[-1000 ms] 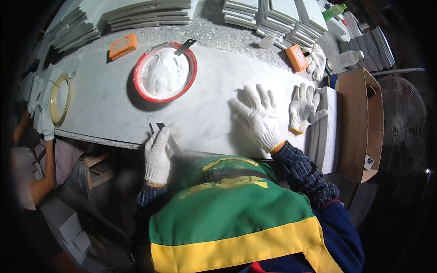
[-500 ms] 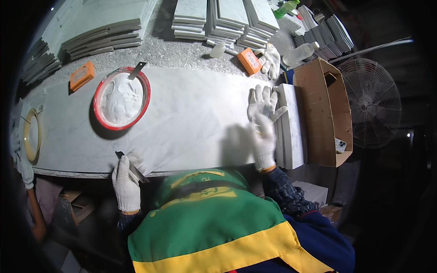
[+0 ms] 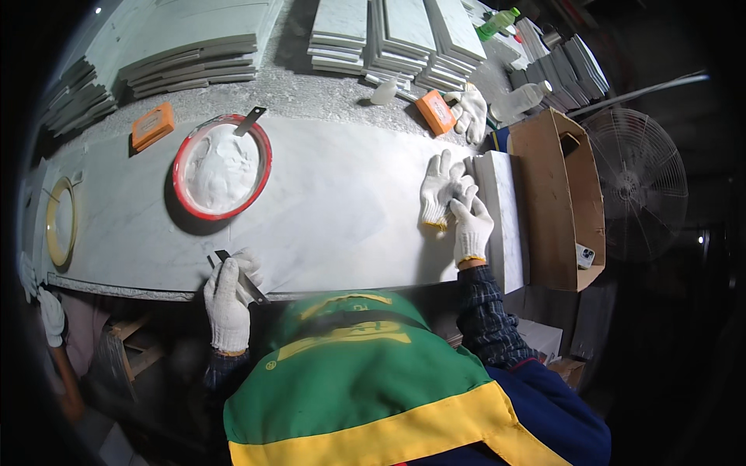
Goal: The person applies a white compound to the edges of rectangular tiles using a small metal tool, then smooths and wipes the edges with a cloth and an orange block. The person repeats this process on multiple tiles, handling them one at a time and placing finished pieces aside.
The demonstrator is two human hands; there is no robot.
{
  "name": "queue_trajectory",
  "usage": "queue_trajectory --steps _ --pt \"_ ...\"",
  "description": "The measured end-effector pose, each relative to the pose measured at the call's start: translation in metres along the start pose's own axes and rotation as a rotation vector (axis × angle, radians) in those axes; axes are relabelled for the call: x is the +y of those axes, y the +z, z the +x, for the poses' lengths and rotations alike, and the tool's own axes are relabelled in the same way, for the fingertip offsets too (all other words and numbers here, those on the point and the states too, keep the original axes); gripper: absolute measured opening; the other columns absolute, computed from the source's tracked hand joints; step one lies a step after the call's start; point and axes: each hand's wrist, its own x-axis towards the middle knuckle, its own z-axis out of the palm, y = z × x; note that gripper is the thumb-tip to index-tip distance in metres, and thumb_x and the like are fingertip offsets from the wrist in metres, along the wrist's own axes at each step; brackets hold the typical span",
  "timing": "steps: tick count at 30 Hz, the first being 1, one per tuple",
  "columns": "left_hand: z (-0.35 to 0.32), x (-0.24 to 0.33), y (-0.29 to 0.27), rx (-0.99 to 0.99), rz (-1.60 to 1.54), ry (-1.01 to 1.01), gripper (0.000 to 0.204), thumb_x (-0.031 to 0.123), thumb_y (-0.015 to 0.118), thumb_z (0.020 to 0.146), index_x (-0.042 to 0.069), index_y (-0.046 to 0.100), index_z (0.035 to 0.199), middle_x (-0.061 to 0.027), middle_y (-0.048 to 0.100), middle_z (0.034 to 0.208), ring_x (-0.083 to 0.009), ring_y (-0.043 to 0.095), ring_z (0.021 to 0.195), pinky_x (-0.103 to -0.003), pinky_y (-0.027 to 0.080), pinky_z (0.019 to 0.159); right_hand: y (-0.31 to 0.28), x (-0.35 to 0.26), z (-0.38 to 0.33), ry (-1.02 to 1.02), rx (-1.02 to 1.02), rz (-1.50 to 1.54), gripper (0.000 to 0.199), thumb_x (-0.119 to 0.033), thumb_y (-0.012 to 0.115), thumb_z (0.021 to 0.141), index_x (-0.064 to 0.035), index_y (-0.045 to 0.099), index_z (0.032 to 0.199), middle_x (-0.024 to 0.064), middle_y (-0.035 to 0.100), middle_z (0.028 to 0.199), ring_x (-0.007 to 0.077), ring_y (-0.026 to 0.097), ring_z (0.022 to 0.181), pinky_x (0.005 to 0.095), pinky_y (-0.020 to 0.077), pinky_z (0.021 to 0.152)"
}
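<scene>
Slab (image 3: 326,225) in front, loose glove (image 3: 435,196) grasped but seemingly unlifted

Beyond the left hand (image 3: 228,304), a red-rimmed bowl (image 3: 267,152) holds white paste (image 3: 221,171), plenty remaining. The loose glove lies just ahead of the right hand (image 3: 472,231), whose fingers appear clamped on its edge; grasping looks done, lifting not yet. Well apart, the left hand grips a metal blade (image 3: 253,290), over the slab's near edge.

A head-worn fisheye looks down, fairly near, over the worktop (image 3: 330,221).

Knitted matt cloth glove (image 3: 436,190); smooth metal scraper (image 3: 254,290)
</scene>
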Motion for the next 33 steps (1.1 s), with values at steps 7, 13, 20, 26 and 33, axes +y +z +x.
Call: queue_trajectory --steps 7,13,20,26,33 --pt "-0.004 0.006 0.011 0.010 -0.083 -0.010 0.029 0.020 0.055 0.110 -0.005 0.071 0.107 -0.0138 0.072 0.121 -0.0182 0.070 0.094 -0.033 0.059 0.084 0.022 -0.049 -0.027 -0.218 -0.189 -0.202 0.032 -0.003 0.069 0.095 0.0021 0.068 0.127 0.0032 0.070 0.110 0.0110 0.064 0.098 0.0274 0.0532 0.082" --pt "-0.005 0.006 0.009 0.005 0.007 -0.016 0.029 0.022 0.056 0.110 -0.003 0.071 0.105 -0.0141 0.071 0.124 -0.0194 0.071 0.100 -0.035 0.058 0.088 0.102 -0.064 -0.093 -1.005 -0.806 -0.869 0.016 -0.013 0.075 0.080 -0.0131 0.075 0.096 0.0102 0.070 0.095 0.0347 0.064 0.090 0.0463 0.0532 0.082" --pt "-0.003 -0.005 -0.001 -0.029 0.002 0.043 0.032 0.026 0.054 0.111 0.000 0.071 0.103 -0.0154 0.070 0.128 -0.0248 0.072 0.107 -0.040 0.059 0.092 0.138 -0.085 -0.073 -1.055 -0.756 -0.988 0.027 -0.017 0.069 0.085 -0.0127 0.070 0.112 0.0125 0.066 0.105 0.0346 0.062 0.097 0.0495 0.0509 0.086" --pt "-0.001 -0.006 -0.002 -0.020 0.024 -0.008 0.032 0.025 0.053 0.111 -0.001 0.070 0.103 -0.0156 0.070 0.128 -0.0248 0.072 0.106 -0.040 0.059 0.092 0.136 -0.085 -0.075 -1.178 -0.917 -1.276 0.017 -0.016 0.065 0.085 -0.0116 0.068 0.102 0.0126 0.065 0.101 0.0323 0.061 0.099 0.0477 0.0503 0.084" --pt "-0.002 0.001 0.003 -0.002 0.044 -0.053 0.033 0.027 0.054 0.111 -0.002 0.070 0.104 -0.0151 0.069 0.130 -0.0244 0.072 0.107 -0.040 0.060 0.092 0.142 -0.095 -0.095 -1.157 -1.101 -1.368 0.022 -0.022 0.058 0.094 -0.0090 0.076 0.088 0.0104 0.071 0.103 0.0300 0.070 0.094 0.0440 0.0531 0.080"
